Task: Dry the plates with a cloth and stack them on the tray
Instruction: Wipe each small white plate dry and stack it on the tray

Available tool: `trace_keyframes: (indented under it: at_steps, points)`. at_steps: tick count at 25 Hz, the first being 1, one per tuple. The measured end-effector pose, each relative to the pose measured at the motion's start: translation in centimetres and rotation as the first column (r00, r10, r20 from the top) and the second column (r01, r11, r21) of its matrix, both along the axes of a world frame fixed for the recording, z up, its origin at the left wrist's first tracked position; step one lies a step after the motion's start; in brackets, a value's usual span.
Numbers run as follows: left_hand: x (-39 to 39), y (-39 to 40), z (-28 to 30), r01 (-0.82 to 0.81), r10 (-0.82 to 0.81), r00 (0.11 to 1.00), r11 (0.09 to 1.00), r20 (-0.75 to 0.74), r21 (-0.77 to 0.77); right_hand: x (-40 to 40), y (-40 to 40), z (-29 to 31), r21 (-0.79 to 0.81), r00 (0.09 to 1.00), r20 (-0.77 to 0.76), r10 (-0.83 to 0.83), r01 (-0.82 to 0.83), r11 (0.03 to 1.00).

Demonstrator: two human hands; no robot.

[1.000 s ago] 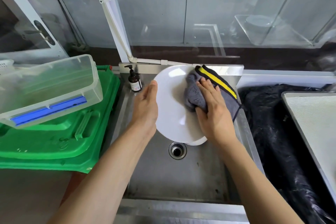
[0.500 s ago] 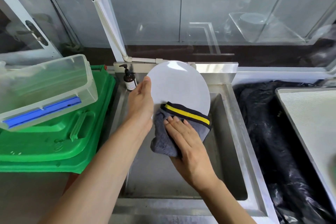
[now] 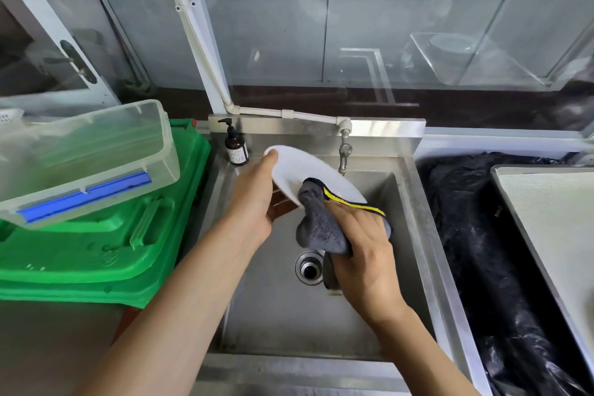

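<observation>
A white plate (image 3: 299,170) is held tilted over the steel sink (image 3: 321,315). My left hand (image 3: 254,206) grips its left rim, thumb on top and fingers underneath. My right hand (image 3: 360,247) holds a grey cloth (image 3: 318,228) with a black and yellow edge bunched against the plate's lower right side. The plate's lower edge is hidden behind the cloth. A metal tray (image 3: 553,202) lined with pale mesh lies at the far right, partly out of view.
A brown pump bottle (image 3: 235,148) stands at the sink's back left corner, a tap (image 3: 344,151) at the back. A clear plastic box (image 3: 83,157) sits on stacked green lids (image 3: 106,251) to the left. Black plastic sheeting (image 3: 475,235) lies right of the sink.
The plate has tipped from nearly upright to a flatter tilt and come lower over the sink. My right hand with the cloth has slid to the plate's lower right.
</observation>
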State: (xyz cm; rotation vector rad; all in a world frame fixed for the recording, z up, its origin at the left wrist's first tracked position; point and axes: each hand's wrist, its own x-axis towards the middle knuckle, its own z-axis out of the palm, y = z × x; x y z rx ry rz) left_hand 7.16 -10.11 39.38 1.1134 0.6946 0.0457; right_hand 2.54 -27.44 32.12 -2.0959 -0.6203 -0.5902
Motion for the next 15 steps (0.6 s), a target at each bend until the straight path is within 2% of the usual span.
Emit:
trace_keyframes:
  at_steps: [2,4,7,9,11,13,15]
  points:
    - [-0.3,0.0,0.1,0.061,-0.061,0.998,0.998,0.002,-0.004,-0.1,-0.4,0.6,0.270,0.963,-0.259,0.071,0.002,0.963]
    - [-0.4,0.3,-0.4,0.055,-0.056,0.998,0.993,0.002,0.108,0.6,-1.6,0.6,0.518,0.905,-0.383,0.188,0.042,0.854]
    - [-0.9,0.9,-2.3,0.042,-0.051,0.999,0.897,0.009,0.439,1.4,-3.2,0.6,0.704,0.762,-0.556,0.331,0.220,0.675]
    - [-1.2,1.3,-3.5,0.090,-0.081,0.996,0.859,-0.040,0.504,2.0,-3.5,0.4,0.759,0.658,-0.611,0.440,0.330,0.561]
    - [-1.3,1.3,-3.9,0.119,-0.094,0.992,0.899,-0.080,0.421,2.4,-3.7,0.0,0.770,0.612,-0.626,0.482,0.391,0.504]
    - [-1.3,1.5,-4.0,0.079,-0.067,0.996,0.962,-0.053,0.263,2.8,-4.1,-0.3,0.769,0.619,-0.633,0.465,0.437,0.466]
    - [-1.4,1.9,-3.8,0.136,-0.133,0.991,0.982,-0.029,0.130,3.3,-4.9,-0.8,0.756,0.615,-0.652,0.444,0.482,0.443]
